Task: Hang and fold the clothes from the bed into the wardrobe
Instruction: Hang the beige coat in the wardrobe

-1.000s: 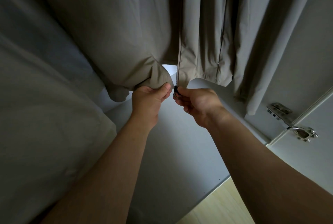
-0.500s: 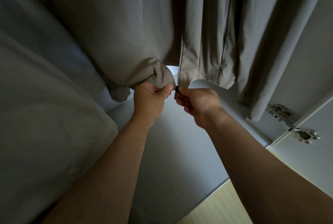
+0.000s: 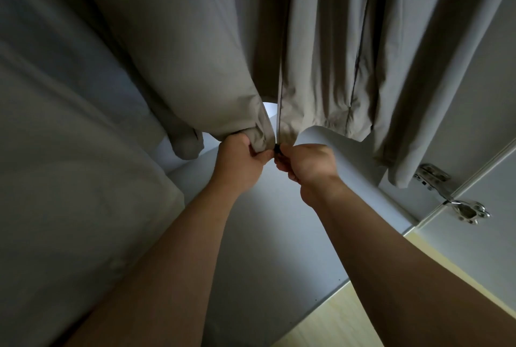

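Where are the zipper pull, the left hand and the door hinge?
zipper pull (image 3: 277, 148), head view, the dark slider itself.
left hand (image 3: 240, 164), head view, back of the hand gripping the jacket hem (image 3: 259, 134).
door hinge (image 3: 469, 210), head view, its shiny metal plate.

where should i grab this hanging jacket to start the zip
Grip the jacket at its bottom hem, coming from below: it hangs with the front opening running straight down to the hem. The left hand bunches one panel's corner beside the opening; the right hand pinches the dark zipper pull at the other panel's lower end. That probably holds both edges steady.
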Action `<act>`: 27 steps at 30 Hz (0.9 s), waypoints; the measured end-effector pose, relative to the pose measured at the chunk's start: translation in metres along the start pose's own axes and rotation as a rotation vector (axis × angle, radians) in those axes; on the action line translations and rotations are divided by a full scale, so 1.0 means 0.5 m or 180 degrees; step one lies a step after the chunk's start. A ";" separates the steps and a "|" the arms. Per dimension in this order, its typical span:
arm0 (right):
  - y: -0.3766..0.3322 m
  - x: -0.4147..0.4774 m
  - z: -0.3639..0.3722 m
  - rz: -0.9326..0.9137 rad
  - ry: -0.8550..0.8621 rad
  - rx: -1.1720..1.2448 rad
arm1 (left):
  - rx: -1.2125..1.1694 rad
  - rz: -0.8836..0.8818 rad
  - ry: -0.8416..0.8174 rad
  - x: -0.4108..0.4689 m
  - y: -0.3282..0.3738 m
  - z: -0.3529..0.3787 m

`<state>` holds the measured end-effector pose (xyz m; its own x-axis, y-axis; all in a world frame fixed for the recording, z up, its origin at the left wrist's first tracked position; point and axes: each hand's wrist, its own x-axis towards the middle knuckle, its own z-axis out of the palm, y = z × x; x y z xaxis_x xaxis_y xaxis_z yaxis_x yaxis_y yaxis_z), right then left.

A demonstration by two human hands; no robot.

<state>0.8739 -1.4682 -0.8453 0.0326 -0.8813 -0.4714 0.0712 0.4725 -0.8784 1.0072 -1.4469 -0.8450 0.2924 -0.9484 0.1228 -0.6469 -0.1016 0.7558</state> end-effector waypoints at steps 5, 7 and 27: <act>-0.009 -0.002 -0.013 -0.0268 -0.0259 -0.0581 | 0.0135 -0.0016 0.0033 -0.010 -0.008 0.007; -0.020 -0.001 -0.016 -0.0515 -0.0391 -0.1226 | -0.0131 -0.0126 0.0077 -0.018 -0.004 0.016; -0.143 -0.041 -0.030 -0.1080 -0.0468 -0.0432 | 0.0218 -0.0112 -0.0044 -0.026 -0.017 0.033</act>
<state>0.8530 -1.4840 -0.7739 0.1729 -0.9742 -0.1450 -0.0296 0.1420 -0.9894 0.9973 -1.4385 -0.8634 0.3065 -0.9478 0.0877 -0.6833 -0.1549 0.7135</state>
